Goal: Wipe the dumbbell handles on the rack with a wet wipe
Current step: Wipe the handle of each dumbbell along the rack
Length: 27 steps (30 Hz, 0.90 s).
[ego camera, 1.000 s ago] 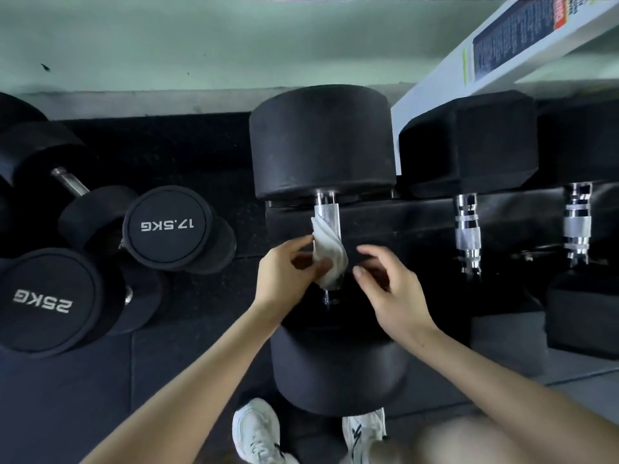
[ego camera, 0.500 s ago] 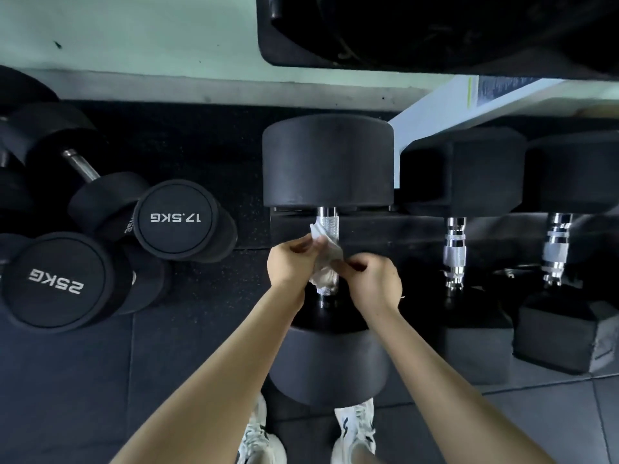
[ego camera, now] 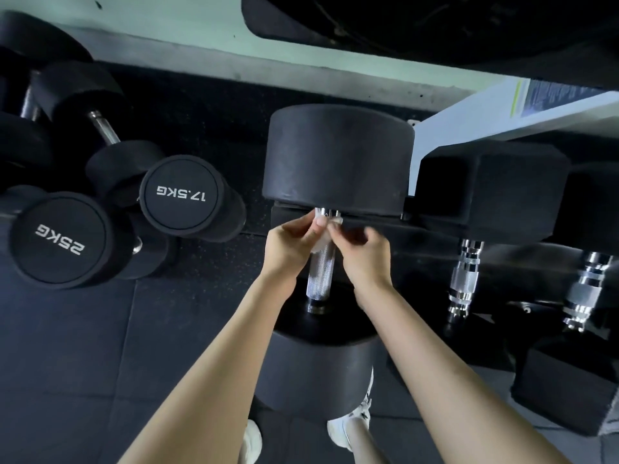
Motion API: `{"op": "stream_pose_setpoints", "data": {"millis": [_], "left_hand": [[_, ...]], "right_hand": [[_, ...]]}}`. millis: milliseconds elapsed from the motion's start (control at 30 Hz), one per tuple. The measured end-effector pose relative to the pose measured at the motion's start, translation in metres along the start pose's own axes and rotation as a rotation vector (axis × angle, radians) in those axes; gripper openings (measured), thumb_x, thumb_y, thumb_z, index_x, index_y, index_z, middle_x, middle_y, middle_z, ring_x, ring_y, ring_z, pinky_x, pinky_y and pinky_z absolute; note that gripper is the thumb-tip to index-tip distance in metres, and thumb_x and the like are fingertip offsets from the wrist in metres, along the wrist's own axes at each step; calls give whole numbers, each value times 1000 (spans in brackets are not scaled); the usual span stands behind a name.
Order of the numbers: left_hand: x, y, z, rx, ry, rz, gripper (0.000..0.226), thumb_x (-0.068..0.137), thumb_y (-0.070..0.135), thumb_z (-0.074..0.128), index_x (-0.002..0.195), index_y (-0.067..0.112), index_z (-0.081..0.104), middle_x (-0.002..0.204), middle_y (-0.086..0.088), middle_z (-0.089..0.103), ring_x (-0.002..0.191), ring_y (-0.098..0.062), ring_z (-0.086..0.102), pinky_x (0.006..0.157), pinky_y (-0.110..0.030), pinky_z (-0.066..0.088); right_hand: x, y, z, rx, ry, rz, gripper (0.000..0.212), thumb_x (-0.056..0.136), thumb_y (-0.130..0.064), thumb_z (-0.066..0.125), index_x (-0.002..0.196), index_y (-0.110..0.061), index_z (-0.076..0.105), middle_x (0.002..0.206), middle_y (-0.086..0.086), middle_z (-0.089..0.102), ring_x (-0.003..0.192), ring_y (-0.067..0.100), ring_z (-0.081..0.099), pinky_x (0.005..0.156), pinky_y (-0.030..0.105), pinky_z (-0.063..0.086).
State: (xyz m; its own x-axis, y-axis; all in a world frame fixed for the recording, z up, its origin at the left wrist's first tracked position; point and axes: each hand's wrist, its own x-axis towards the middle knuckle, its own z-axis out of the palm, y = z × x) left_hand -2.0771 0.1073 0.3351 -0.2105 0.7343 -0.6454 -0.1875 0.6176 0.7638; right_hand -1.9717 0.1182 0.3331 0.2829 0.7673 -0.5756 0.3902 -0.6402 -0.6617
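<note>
First, at the left of the frame, we see loose round dumbbells lying on the dark floor mat, one end cap marked 25KG (ego camera: 57, 241) and another 17.5KG (ego camera: 182, 192). They are off the rack and, we judge, not part of this job. Moving to the centre, we find a large round dumbbell (ego camera: 338, 159) resting across the black rack (ego camera: 425, 229), its knurled steel handle (ego camera: 318, 276) running up the frame between the two heads. The left hand (ego camera: 286, 246) and the right hand (ego camera: 365, 254) meet at the upper end of that handle. Each pinches a small pale wet wipe (ego camera: 318, 246) pressed against the metal just below the upper head. We take it that both hands are used so the wipe hugs the bar all round. The right hand is slightly blurred, and the handle's lower part is bare. Further right, two hex dumbbells sit on the same rack, with a middle chrome handle (ego camera: 464, 279) and a far-right chrome handle (ego camera: 584, 293) untouched, probably next.
</note>
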Motion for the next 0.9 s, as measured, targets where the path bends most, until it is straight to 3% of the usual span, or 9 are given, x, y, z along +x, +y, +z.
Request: {"op": "stream_pose_setpoints", "data": {"millis": [100,200,300,367,467,533,700,833,900], "left_hand": [[-1,-2,-11,126,-80,9,31,84,27,69,112,13,69,94,6,71,81,4,65,74,-7,49],[-5,4,-18,310,-153,62,8,83,31,70,87,24,73,79,13,72,80,6,64,79,-11,50],[-5,7,-24,416,-246,99,7,85,28,70,80,25,73,74,9,73,75,3,67,70,-11,48],[-3,-1,-30,556,-269,69,24,81,38,72,82,14,75,74,1,72,71,-7,65,69,-18,49],[-8,-15,-34,863,-305,-13,48,75,49,72,71,1,66,58,0,49,56,-11,42,54,-25,32],[-14,-19,-35,998,-312,-27,48,73,50,72,66,4,60,59,-3,45,56,-14,37,53,-28,28],[-14,-21,-36,1113,-341,28,47,64,52,80,81,10,66,79,-4,69,73,-20,61,66,-31,46],[-20,-19,-29,1101,-289,15,49,68,53,76,64,10,52,61,-3,52,58,-18,45,52,-30,32],[-26,-20,-23,1126,-228,28,47,71,52,75,57,14,49,56,0,51,56,-17,48,49,-29,33]], "right_hand": [[-7,14,-16,1,-191,54,36,73,-43,76,85,-10,67,80,-3,70,73,11,64,68,24,49],[-22,34,-28,-79,-288,121,27,73,-37,79,85,-16,66,77,-7,68,73,8,63,69,21,48],[-37,54,-31,-158,-257,123,24,80,-39,71,82,-15,66,71,-11,61,73,9,57,70,23,44],[-43,56,-30,-215,-214,90,26,87,-43,60,89,-18,65,76,-11,61,79,12,58,73,26,43],[-46,54,-28,-233,-160,84,30,95,-44,47,96,-18,63,86,-4,61,86,19,57,77,31,42],[-46,55,-26,-228,-138,66,29,96,-41,44,90,-18,59,85,-1,60,86,22,56,75,30,38],[-43,63,-24,-203,-131,58,25,96,-33,44,93,-17,62,93,2,66,91,23,59,81,36,43],[-45,62,-24,-137,-87,70,21,94,-27,46,91,-19,65,89,-2,67,86,17,59,77,32,44],[-46,60,-25,-114,-72,81,21,93,-24,47,93,-19,67,90,-3,67,85,15,58,72,29,41]]}}
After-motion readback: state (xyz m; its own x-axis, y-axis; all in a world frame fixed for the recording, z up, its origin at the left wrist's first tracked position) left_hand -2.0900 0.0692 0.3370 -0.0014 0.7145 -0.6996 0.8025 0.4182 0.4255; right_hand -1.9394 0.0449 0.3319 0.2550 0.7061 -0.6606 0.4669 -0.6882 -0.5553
